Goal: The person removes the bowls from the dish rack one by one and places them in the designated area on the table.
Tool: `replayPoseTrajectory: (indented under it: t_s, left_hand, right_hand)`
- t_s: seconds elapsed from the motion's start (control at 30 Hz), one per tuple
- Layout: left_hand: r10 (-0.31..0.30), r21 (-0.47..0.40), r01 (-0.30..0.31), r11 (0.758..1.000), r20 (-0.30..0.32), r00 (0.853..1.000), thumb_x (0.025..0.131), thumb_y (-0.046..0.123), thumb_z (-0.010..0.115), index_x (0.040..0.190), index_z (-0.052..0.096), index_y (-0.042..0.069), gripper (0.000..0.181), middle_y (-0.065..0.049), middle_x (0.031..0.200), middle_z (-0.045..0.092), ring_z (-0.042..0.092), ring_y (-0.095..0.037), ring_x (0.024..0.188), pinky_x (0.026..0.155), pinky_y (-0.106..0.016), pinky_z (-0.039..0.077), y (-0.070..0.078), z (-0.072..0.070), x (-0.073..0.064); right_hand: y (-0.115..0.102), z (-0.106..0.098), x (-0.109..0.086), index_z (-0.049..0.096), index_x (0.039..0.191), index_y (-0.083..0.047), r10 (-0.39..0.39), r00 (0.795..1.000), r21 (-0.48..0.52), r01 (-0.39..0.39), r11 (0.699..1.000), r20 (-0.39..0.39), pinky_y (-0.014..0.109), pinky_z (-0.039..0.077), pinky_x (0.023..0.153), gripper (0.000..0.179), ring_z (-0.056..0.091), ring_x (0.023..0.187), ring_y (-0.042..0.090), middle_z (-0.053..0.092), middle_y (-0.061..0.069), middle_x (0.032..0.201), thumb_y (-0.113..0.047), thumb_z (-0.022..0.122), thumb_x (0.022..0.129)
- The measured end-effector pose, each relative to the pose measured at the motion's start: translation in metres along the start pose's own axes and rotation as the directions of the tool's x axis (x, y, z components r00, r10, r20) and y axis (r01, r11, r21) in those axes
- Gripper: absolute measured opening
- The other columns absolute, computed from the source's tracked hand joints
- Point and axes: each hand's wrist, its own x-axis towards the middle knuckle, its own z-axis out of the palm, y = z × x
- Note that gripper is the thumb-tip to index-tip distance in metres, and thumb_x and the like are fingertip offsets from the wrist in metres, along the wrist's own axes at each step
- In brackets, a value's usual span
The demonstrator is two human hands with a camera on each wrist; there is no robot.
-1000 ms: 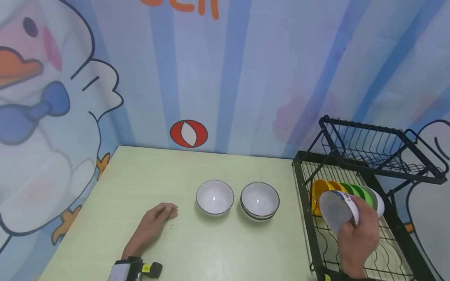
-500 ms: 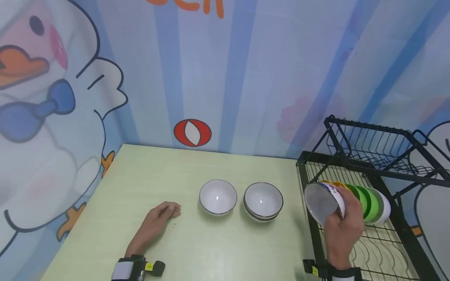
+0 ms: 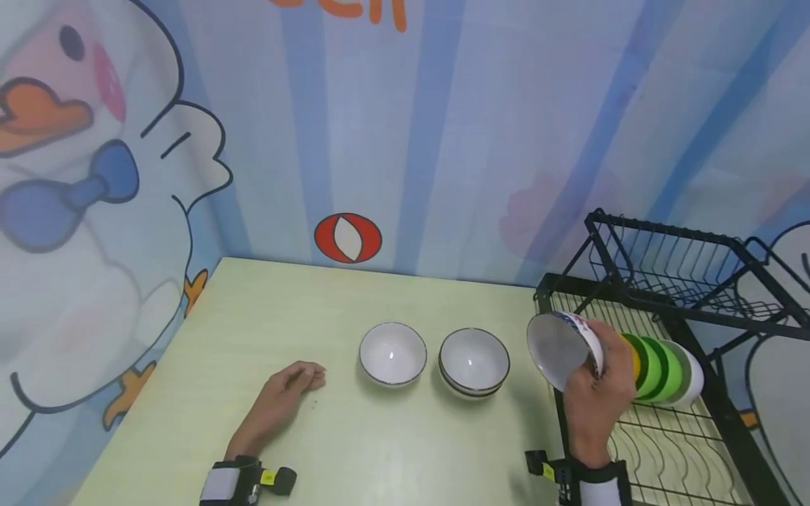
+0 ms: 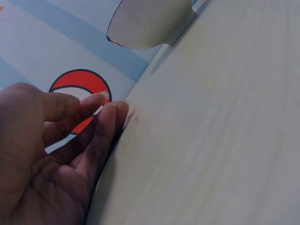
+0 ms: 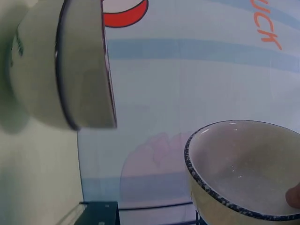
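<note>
In the head view my right hand [image 3: 598,386] grips a white bowl [image 3: 557,349] with a patterned outside, tilted so its inside faces left, above the left edge of the dish rack. The right wrist view shows this bowl's [image 5: 243,164] speckled dark rim and a fingertip on its inner wall. My left hand [image 3: 285,397] rests on the table left of the bowls, fingers loosely bent and holding nothing. Closest to it stands a single white bowl [image 3: 392,355]. Right of that are two stacked white bowls [image 3: 473,360] with dark rims.
A black wire dish rack [image 3: 671,429] with an upper tier [image 3: 690,260] takes up the right side. Green bowls [image 3: 652,369], a white bowl [image 3: 691,376] and a bit of yellow stand in its lower tier. A printed cloth [image 3: 481,140] hangs behind the pale table [image 3: 354,450].
My right hand has carried the patterned bowl left, away from the row in the rack toward the stacked bowls. The left hand stays in place; the view has shifted slightly.
</note>
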Motion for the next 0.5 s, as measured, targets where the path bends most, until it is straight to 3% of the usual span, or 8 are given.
replayPoseTrajectory:
  t_s: [0.2, 0.37, 0.5]
  left_hand:
    - [0.016, 0.022, -0.016, 1.000, 0.006, 1.000, 0.106, 0.041, 0.041, 0.127, 0.062, 0.015, 0.039, -0.004, 0.122, 0.071, 0.061, -0.027, 0.126, 0.119, -0.054, 0.035, -0.001, 0.000, -0.006]
    - [0.005, 0.034, -0.006, 0.999, 0.019, 1.000, 0.105, 0.047, 0.040, 0.130, 0.060, 0.017, 0.044, -0.005, 0.128, 0.069, 0.057, -0.028, 0.131, 0.121, -0.054, 0.031, 0.001, -0.004, -0.002]
    - [-0.013, 0.031, 0.012, 0.999, 0.033, 0.999, 0.105, 0.046, 0.041, 0.130, 0.060, 0.018, 0.042, -0.005, 0.129, 0.068, 0.054, -0.028, 0.134, 0.122, -0.053, 0.030, -0.002, -0.002, -0.002]
  right_hand:
    - [-0.002, 0.013, -0.007, 0.068, 0.117, 0.002, 0.028, 0.999, 0.071, -0.031, 0.997, 0.045, 0.011, 0.046, 0.094, 0.048, 0.058, 0.109, -0.001, 0.070, 0.019, 0.118, 0.026, 0.048, 0.081]
    - [-0.009, 0.022, -0.005, 0.068, 0.120, -0.001, 0.096, 0.991, 0.126, -0.108, 0.986, 0.098, 0.017, 0.048, 0.095, 0.042, 0.059, 0.110, 0.000, 0.069, 0.016, 0.119, 0.020, 0.048, 0.089]
    - [-0.012, 0.020, -0.010, 0.065, 0.123, -0.002, 0.184, 0.971, 0.128, -0.204, 0.971, 0.150, 0.036, 0.053, 0.101, 0.032, 0.060, 0.112, 0.007, 0.068, 0.014, 0.122, 0.010, 0.048, 0.098]
